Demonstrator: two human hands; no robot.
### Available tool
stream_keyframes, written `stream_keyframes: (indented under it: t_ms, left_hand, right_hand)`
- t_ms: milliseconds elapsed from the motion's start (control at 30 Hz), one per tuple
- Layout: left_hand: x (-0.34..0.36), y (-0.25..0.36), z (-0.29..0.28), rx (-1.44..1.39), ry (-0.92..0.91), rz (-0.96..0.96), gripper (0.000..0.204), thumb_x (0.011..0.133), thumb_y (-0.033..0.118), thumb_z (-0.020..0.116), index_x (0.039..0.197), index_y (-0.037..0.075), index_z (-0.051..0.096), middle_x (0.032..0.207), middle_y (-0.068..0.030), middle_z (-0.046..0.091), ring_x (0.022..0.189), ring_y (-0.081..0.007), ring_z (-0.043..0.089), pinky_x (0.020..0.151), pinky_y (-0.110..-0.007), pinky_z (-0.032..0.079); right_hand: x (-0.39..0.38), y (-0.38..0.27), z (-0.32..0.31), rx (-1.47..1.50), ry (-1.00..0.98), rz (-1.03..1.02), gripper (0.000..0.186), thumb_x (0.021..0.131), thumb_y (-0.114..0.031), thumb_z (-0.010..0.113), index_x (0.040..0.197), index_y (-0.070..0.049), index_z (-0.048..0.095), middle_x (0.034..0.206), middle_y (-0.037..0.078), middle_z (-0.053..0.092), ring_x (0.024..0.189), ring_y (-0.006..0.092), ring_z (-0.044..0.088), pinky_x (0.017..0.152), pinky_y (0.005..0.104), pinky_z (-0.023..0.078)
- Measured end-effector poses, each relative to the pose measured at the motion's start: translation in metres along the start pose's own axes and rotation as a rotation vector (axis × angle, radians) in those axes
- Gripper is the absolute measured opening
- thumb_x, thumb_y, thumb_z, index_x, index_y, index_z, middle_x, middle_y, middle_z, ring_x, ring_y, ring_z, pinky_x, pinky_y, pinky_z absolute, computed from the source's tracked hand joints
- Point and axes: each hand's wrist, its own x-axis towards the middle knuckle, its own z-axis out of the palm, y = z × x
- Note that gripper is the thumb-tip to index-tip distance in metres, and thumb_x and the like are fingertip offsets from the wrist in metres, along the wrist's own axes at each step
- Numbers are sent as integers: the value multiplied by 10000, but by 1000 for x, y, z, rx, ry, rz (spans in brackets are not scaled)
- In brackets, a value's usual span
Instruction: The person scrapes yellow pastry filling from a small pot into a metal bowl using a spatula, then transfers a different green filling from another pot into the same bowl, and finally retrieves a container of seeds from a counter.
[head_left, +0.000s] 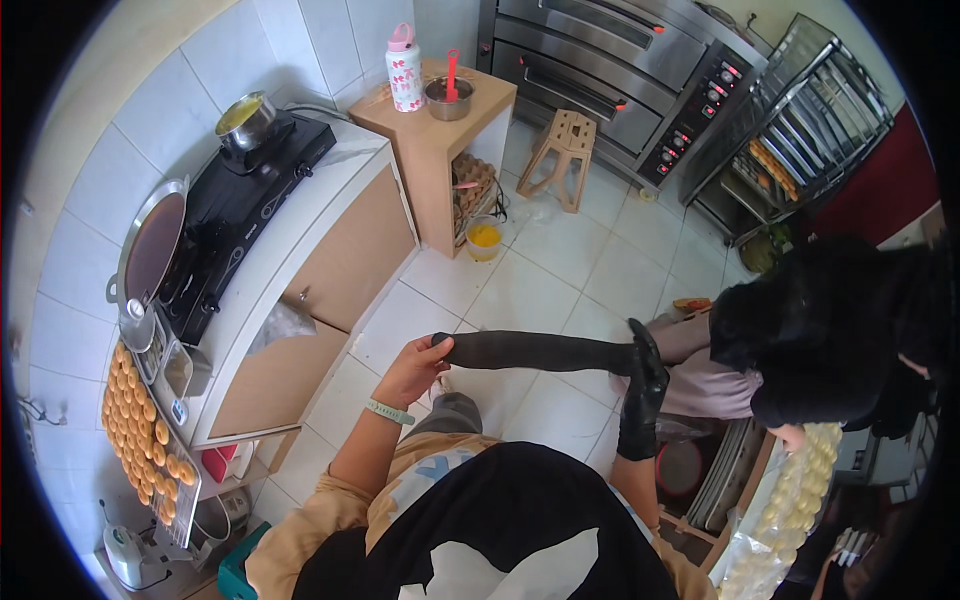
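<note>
My left hand is bare, with a pale band at the wrist, and pinches one end of a long black cloth sleeve. The sleeve stretches level across in front of me, above the tiled floor. At its other end is my right hand, in a shiny black glove, with the cloth gripped between thumb and fingers. My own forearms rise from below on both sides of a black apron.
A co-worker in black stands close at right, one hand by pale dough pieces. Left: a black gas stove with a pot, and a rack of golden buns. Ahead: a stool, an oven and a tray rack.
</note>
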Motion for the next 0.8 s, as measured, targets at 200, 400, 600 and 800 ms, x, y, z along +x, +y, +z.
stream_keyframes:
  t_ms: [200,400,600,800]
  left_hand:
    - [26,48,-23,200,66,40,172,762,235,643,860,102,596,804,10,584,755,-67,499,698,-226,377]
    - [45,75,-75,791,365,337,157,719,183,682,752,60,590,914,-41,571,881,-132,504,767,-275,389]
    - [43,151,-95,236,87,654,244,777,35,590,993,2,480,1062,-105,535,981,-168,511,868,-299,383]
    - [71,202,-55,435,304,729,452,746,-58,590,1100,10,317,992,-121,547,946,-167,536,807,-280,444]
  right_hand:
    - [55,-5,86,123,-76,84,118,790,21,530,890,24,592,921,75,590,874,134,529,790,260,420]
    - [95,-1,160,84,-224,28,149,758,52,549,899,26,586,916,87,586,905,156,530,793,273,425]
    - [157,33,179,83,-306,98,301,703,103,578,997,40,550,920,97,600,851,160,567,803,278,444]
    - [226,61,253,-303,-457,-90,300,710,3,612,1003,10,548,953,110,587,855,196,567,762,281,445]
